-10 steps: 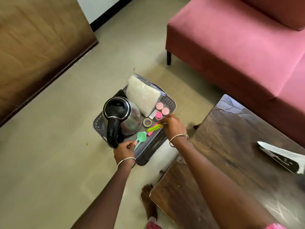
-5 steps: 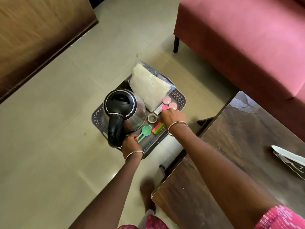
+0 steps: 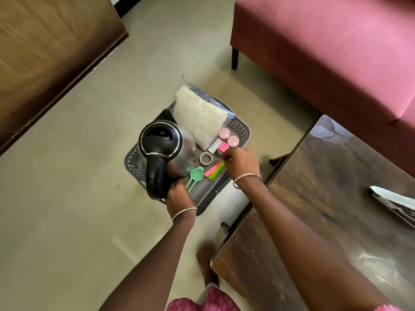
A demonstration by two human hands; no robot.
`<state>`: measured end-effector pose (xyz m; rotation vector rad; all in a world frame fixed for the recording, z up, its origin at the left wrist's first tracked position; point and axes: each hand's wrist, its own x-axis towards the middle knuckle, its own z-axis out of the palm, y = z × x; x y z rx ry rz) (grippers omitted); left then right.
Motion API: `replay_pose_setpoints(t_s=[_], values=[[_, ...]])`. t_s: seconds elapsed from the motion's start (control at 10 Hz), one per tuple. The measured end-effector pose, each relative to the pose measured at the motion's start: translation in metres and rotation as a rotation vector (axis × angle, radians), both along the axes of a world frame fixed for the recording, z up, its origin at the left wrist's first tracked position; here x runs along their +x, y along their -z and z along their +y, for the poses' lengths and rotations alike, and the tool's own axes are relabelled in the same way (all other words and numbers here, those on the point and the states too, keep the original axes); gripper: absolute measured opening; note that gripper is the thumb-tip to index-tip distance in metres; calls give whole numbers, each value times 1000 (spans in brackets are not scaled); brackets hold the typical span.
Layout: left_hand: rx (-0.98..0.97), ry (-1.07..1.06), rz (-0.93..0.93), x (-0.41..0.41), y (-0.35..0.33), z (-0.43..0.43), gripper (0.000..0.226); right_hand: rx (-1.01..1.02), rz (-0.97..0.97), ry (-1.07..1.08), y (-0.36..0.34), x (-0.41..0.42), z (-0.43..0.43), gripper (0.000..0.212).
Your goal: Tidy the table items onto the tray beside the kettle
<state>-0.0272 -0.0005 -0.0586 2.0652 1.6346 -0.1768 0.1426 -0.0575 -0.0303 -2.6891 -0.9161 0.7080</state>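
Observation:
A dark perforated tray [image 3: 239,127] lies on the floor. On it stand a steel kettle [image 3: 167,148] with a black lid and handle, a clear bag of white grains [image 3: 198,118], three pink jars [image 3: 226,140] and a tape roll [image 3: 206,158]. Green spoons [image 3: 195,176] and pink and green strips [image 3: 214,171] also lie on it. My left hand [image 3: 179,196] sits at the tray's near edge beside the kettle handle, fingers curled at the spoon handles; its grip is hidden. My right hand [image 3: 241,163] hovers over the tray's right side, fingertips loose at the strips' far end.
A dark glossy table [image 3: 336,209] fills the lower right, with a black-and-white packet [image 3: 395,203] on it. A pink sofa [image 3: 325,52] stands beyond the tray. A brown wooden panel [image 3: 45,52] is at upper left. My foot [image 3: 206,265] is by the table corner.
The green spoon and the green strip went from my hands down onto the tray. My left hand shifted toward the kettle handle. My right hand drew back slightly from the pink jars.

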Motion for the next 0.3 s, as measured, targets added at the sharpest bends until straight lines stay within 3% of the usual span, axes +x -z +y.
replay_pose_setpoints(t_s=[0.1,0.3], values=[[43,54,2,-5,-13,-10,25,193,112,253,-14,-14,-41,19],[107,138,-228,-18,-54,-45,18,349,278,702,-36,-55,-140,22]])
